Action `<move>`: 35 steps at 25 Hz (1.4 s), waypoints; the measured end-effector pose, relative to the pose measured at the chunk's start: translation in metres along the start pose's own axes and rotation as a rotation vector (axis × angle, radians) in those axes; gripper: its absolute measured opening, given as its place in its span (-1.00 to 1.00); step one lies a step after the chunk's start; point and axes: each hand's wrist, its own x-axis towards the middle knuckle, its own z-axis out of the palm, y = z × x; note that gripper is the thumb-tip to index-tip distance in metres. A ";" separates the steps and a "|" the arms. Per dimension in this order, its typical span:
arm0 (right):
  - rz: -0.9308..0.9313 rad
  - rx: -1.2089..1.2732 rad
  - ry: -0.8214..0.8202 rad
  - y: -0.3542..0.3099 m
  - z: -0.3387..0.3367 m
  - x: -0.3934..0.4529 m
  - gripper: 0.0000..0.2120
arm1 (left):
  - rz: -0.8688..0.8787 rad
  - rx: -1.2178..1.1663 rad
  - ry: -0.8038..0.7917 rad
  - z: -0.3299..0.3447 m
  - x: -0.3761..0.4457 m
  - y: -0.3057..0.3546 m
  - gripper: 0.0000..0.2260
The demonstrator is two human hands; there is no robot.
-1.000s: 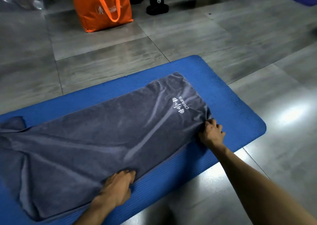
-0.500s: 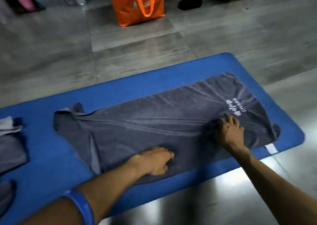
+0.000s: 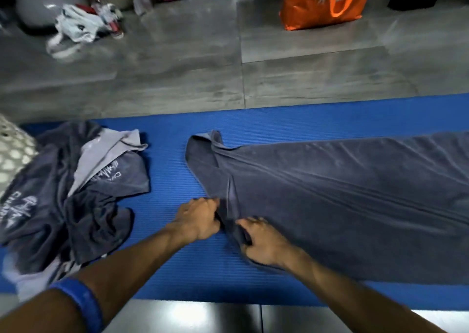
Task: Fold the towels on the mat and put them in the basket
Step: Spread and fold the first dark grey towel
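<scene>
Looking down from the head camera: both hands at the near left corner of the spread towel (image 3: 342, 206), which lies flat along the blue mat (image 3: 253, 124) and runs off well to the right of them. Left hand (image 3: 200, 218) has fingers curled round the towel's edge, pinching a fold of cloth. Right hand (image 3: 261, 241), just beside it on the right, is curled too, gripping the same bunched corner; a dark ridge of fabric stands between the two. Far left corner of that towel is turned over on itself, beyond the left hand.

Left of my left hand, apart from it across a strip of bare mat, a crumpled pile of towels (image 3: 76, 188) — dark grey with white lettering, one paler piece on top. Unfolded, heaped.

Containers: at the far left edge, touching the pile, a pale woven or netted form (image 3: 12, 152), possibly the basket; only a part shows and I cannot tell what is in it. Beyond the mat, ahead and right of the hands, an orange bag (image 3: 322, 3) stands on the grey tiled floor (image 3: 304, 79); contents hidden. A blue wristband (image 3: 81, 302) sits on the left forearm.
</scene>
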 end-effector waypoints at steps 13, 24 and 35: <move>0.004 0.452 0.104 0.001 -0.077 0.079 -0.50 | -0.423 -1.349 0.553 0.062 0.028 -0.040 -0.65; 0.460 0.884 0.168 -0.067 -0.084 0.215 -0.47 | -0.284 -1.008 0.325 0.113 -0.064 -0.090 -0.61; 0.386 0.718 0.124 -0.066 -0.102 0.248 -0.68 | -0.185 -0.384 0.373 0.128 -0.070 -0.097 -0.78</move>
